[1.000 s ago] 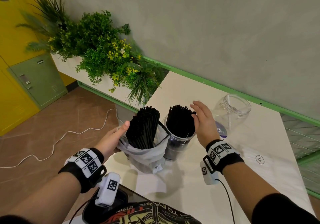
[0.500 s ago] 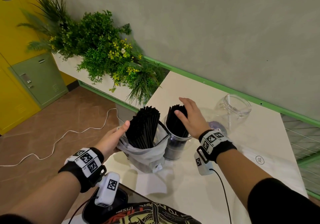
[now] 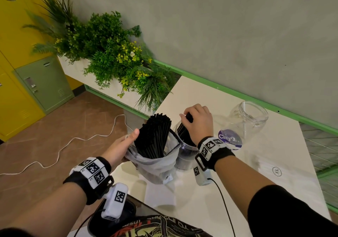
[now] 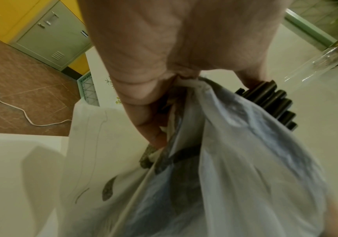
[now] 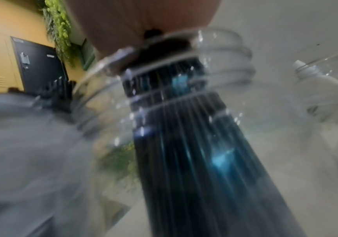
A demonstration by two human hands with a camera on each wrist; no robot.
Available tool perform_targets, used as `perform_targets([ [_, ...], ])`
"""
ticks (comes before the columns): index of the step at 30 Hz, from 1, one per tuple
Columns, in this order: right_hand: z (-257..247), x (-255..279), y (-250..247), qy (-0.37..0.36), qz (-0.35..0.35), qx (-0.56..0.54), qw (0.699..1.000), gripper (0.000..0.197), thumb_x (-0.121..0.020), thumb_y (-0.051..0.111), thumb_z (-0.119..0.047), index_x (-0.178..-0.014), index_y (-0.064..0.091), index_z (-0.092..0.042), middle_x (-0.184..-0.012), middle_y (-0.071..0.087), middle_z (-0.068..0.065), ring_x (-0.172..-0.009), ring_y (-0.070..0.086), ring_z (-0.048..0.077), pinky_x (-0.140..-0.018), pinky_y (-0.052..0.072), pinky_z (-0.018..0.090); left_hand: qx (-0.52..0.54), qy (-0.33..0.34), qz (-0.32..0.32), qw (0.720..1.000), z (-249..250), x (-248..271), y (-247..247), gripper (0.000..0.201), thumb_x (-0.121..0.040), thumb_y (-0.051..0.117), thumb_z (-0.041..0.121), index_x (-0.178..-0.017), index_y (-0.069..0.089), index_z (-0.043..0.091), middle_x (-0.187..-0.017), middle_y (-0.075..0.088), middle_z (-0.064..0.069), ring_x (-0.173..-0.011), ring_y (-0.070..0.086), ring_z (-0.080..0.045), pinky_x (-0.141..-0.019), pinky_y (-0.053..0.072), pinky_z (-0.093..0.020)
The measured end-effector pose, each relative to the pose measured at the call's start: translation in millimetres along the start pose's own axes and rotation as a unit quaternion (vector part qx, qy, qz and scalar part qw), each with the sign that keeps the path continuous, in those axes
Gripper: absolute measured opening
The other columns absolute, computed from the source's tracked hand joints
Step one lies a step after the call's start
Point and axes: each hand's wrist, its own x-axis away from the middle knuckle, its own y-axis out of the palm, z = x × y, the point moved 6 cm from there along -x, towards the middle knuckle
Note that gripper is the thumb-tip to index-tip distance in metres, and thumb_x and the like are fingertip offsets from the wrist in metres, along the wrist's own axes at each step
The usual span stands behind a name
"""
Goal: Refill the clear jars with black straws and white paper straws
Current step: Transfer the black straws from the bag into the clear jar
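Your left hand (image 3: 122, 145) reaches forward, thumb up, fingers curled in a grip. Your right hand (image 3: 198, 121) arches palm-down, fingers curled closed, farther right.

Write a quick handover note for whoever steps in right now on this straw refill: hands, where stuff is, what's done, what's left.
Left hand: holds the rim of the plastic bag of black straws.
Right hand: grip on the black straw bundle standing in the near clear jar.
Far clear jar: holds a single white straw, nothing else visible.
Done: near jar has black straws.
Left: settle that bundle, then fill the far jar with white paper straws; no supply of these in view.
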Motion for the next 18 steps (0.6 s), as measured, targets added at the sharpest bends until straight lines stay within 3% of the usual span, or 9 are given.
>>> perform_targets([
  [5,23,-10,-7,0.026,-0.024,0.005,0.999,0.022,-0.087,0.066,-0.034,-0.092,0.065,-0.013,-0.093,0.06,0.003,-0.089,0.049,0.026,-0.077,0.045,0.04,-0.002,0.0,0.001,1.0,-2,-1,-2,0.096,-0.044,0.061,0.092,-0.122,0.057,0.037,-0.139,0.054,0.0,-0.127,0.051,-0.025,-0.109,0.035,-0.055],
  [10,31,-6,-1,0.038,-0.065,0.005,0.997,0.023,-0.092,0.061,-0.034,-0.098,0.065,-0.012,-0.097,0.059,0.003,-0.094,0.051,0.024,-0.076,0.043,0.033,-0.005,-0.001,0.001,1.0,-4,-2,-5,0.088,-0.047,0.059,0.092,-0.117,0.059,0.039,-0.14,0.053,0.002,-0.129,0.049,-0.024,-0.111,0.033,-0.056],
  [15,32,-7,-1,0.039,-0.053,-0.011,0.998,0.023,-0.095,0.057,-0.031,-0.105,0.064,-0.012,-0.101,0.059,0.003,-0.096,0.051,0.024,-0.081,0.042,0.032,-0.001,-0.002,0.011,1.0,-5,-2,-7,0.107,-0.047,0.061,0.091,-0.134,0.052,0.032,-0.143,0.051,0.0,-0.131,0.048,-0.025,-0.11,0.033,-0.057],
  [18,34,-8,6,0.047,-0.096,-0.005,0.994,0.026,-0.097,0.051,-0.031,-0.117,0.06,-0.018,-0.111,0.058,0.003,-0.104,0.05,0.024,-0.086,0.045,0.037,0.003,-0.002,0.007,1.0,-2,1,-4,0.101,-0.04,0.063,0.091,-0.124,0.058,0.035,-0.137,0.056,0.001,-0.126,0.052,-0.024,-0.109,0.036,-0.054],
])
